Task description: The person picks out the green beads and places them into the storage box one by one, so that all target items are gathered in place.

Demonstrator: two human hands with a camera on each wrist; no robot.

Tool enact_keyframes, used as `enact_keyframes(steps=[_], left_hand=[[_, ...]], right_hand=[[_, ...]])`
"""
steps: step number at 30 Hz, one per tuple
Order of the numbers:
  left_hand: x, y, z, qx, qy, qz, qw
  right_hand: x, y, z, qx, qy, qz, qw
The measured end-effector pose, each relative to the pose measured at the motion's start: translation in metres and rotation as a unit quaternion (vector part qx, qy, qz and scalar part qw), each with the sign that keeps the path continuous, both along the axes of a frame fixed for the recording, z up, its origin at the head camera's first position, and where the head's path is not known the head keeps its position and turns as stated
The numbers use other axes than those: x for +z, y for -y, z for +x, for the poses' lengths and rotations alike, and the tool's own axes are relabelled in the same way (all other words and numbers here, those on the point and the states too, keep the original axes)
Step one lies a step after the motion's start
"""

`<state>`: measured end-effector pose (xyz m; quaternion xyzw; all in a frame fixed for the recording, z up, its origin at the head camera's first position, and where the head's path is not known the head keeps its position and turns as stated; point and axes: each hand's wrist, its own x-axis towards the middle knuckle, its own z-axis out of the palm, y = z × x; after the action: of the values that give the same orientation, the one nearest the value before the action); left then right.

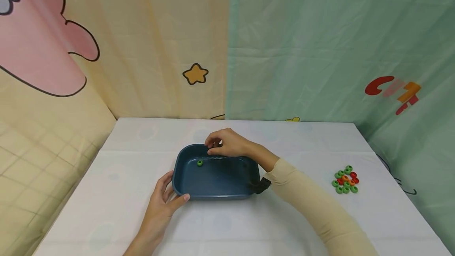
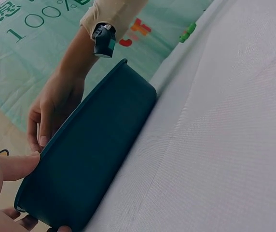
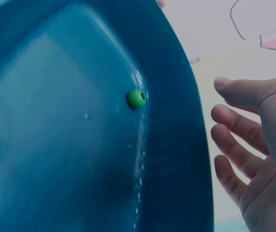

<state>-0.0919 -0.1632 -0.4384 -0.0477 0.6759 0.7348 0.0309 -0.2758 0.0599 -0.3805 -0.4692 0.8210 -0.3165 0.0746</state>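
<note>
A dark blue rectangular tray with raised walls stands on the table. My left hand grips its near left corner, thumb at the rim and fingers against the outer side. One green bead lies on the tray floor, close to the far wall. Over the far rim is my right hand, its fingers loosely bent with nothing visible between them. In the right wrist view, the fingertips are just outside the rim, apart from the bead. Small clear drops dot the tray's inside.
Green, red and orange beads lie in a loose group toward the table's right side. A white cloth covers the table. Printed curtains hang behind it and at both sides. A small black device is on the right wrist.
</note>
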Motion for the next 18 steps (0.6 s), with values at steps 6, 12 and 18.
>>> enact_keyframes(steps=[6,12,18], left_hand=[[-0.001,-0.001,0.000,0.001,-0.003,-0.004,1.0000],[0.000,-0.001,0.001,0.004,0.012,0.001,0.9999],[0.001,-0.001,0.000,0.006,0.019,0.005,0.9998]], right_hand=[[0.001,-0.012,0.002,-0.013,-0.001,0.002,1.000],[0.000,-0.023,0.004,-0.024,0.010,0.013,1.000],[-0.001,-0.035,0.006,-0.041,0.016,0.006,0.999]])
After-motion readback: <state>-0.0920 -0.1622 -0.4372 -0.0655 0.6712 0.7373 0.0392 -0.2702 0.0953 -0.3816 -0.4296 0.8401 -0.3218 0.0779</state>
